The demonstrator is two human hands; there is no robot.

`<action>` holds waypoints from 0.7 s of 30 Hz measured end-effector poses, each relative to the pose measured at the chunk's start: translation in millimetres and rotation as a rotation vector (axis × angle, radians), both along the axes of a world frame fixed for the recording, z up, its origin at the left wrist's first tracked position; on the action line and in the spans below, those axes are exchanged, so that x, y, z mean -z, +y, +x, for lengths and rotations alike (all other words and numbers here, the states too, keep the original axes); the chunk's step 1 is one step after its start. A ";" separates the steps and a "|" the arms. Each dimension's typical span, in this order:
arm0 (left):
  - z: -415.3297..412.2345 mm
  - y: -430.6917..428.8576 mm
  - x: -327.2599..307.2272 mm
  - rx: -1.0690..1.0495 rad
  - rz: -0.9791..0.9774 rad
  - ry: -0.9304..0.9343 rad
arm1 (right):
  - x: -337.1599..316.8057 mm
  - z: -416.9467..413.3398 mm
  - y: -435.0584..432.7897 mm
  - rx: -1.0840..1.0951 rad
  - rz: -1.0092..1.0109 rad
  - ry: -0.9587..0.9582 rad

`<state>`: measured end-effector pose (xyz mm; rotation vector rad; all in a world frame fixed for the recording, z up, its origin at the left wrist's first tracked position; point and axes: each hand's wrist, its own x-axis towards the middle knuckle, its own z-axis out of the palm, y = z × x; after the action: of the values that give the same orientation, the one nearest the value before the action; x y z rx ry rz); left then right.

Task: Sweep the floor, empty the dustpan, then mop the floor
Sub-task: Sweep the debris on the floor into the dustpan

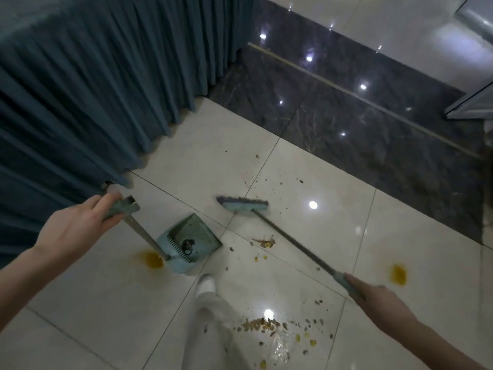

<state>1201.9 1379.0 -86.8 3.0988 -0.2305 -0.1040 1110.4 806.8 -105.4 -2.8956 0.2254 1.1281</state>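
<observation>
Closest in, a heap of brown and yellow crumbs (260,325) lies on the pale tile floor (320,231) just right of a trouser leg and white shoe (206,283). Further out, the right hand (373,300) is wrapped around the green end of the broom (293,239). Its long shaft runs diagonally up and left to the broom head (244,205), which sits crosswise on the tiles. The left hand (77,225) clasps the grip of the dustpan (189,241). The pan rests on the floor between shoe and broom head, its handle slanting up-left and its open mouth facing up-right toward the bristles. A yellow stain (153,259) touches the pan's back edge and another (398,275) lies right of the broom. Loose crumbs dot the open tiles beyond the head. A pleated blue skirt (93,89) closes the left side, and a dark marble band (346,102) crosses the far floor.
</observation>
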 end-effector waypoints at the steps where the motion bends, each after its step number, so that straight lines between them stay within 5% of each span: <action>1: 4.2 2.9 -0.3 0.013 -0.004 -0.002 | 2.5 24.0 12.4 0.003 0.026 -0.042; 12: 89.0 31.1 24.4 0.105 -0.044 0.015 | 101.1 322.6 153.8 0.075 0.103 -0.198; 21: 132.8 16.1 47.0 0.166 -0.084 0.065 | 137.8 322.3 144.9 0.044 0.071 -0.062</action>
<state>1334.7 1395.2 -133.9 2.9826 -0.4771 -0.1941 1432.8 951.7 -243.2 -2.8440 0.2408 1.0160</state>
